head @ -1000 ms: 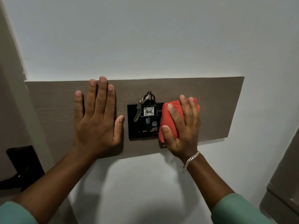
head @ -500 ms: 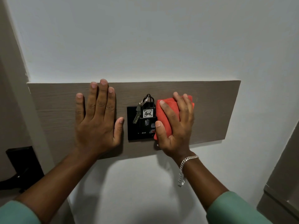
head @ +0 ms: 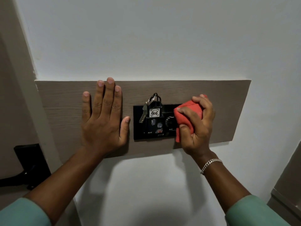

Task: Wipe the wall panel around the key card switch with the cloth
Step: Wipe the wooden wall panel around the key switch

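Observation:
A brown wood-grain wall panel (head: 228, 98) runs across the white wall. In its middle sits the black key card switch (head: 140, 129), with a key fob marked 406 (head: 154, 112) and a metal key hanging in its slot. My right hand (head: 197, 128) grips a bunched red cloth (head: 187, 116) against the switch plate's right end, covering that edge. My left hand (head: 104, 118) lies flat on the panel just left of the switch, fingers spread, thumb almost touching the plate.
A door frame (head: 21, 95) rises at the left, with a black door lock and handle (head: 31, 165) below. A grey-brown cabinet edge (head: 288, 181) juts in at the lower right. White wall lies above and below the panel.
My right hand has slid right off the key fob and bunched the cloth into a curled grip, uncovering a round dial on the plate. My left hand has stayed flat in place.

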{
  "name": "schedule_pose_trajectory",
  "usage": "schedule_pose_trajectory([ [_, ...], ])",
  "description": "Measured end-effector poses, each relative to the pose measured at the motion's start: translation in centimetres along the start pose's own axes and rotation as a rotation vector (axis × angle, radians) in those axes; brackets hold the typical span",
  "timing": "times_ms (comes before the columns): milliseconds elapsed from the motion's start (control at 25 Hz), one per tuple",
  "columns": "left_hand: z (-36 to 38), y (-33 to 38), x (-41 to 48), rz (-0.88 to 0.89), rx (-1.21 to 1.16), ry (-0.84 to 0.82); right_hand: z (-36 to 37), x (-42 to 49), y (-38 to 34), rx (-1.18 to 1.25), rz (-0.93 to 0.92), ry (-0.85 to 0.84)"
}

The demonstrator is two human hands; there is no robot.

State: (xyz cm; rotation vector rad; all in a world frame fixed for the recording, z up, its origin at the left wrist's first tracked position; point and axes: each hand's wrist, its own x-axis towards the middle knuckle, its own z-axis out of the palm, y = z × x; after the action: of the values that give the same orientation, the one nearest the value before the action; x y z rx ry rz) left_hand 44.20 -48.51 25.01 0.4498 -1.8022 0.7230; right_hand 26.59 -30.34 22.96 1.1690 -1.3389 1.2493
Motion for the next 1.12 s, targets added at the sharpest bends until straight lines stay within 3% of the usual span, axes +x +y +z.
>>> schedule_pose_trajectory([
  [200, -0.1, -0.2, 0.1, 0.015, -0.001, -0.012, 0.8, 0.3, -0.8, -0.009, -0.082, -0.062],
  [360, -0.2, 0.1, 0.1, 0.003, 0.005, -0.006, 0.9, 0.1, -1.1, 0.022, 0.048, 0.032],
  [520, -0.1, -0.2, 0.1, 0.015, 0.016, -0.009, 1.2, 0.1, -1.4, -0.017, -0.030, -0.029],
  [680, -0.3, 0.0, 0.0, 0.000, 0.016, -0.022, 1.3, 0.0, -1.8, 0.012, 0.088, 0.042],
  [840, -0.4, -0.1, 0.2, 0.007, 0.008, -0.023, 1.4, -0.5, -2.1, -0.034, 0.023, -0.046],
  [1000, -0.3, 0.0, 0.0, 0.003, 0.016, -0.016, 3.2, -1.3, -3.5, -0.110, 0.283, 0.093],
  [1120, -0.3, 0.0, 0.1, 0.007, -0.003, -0.014, 3.6, -2.4, -3.4, -0.221, 0.182, 0.030],
])
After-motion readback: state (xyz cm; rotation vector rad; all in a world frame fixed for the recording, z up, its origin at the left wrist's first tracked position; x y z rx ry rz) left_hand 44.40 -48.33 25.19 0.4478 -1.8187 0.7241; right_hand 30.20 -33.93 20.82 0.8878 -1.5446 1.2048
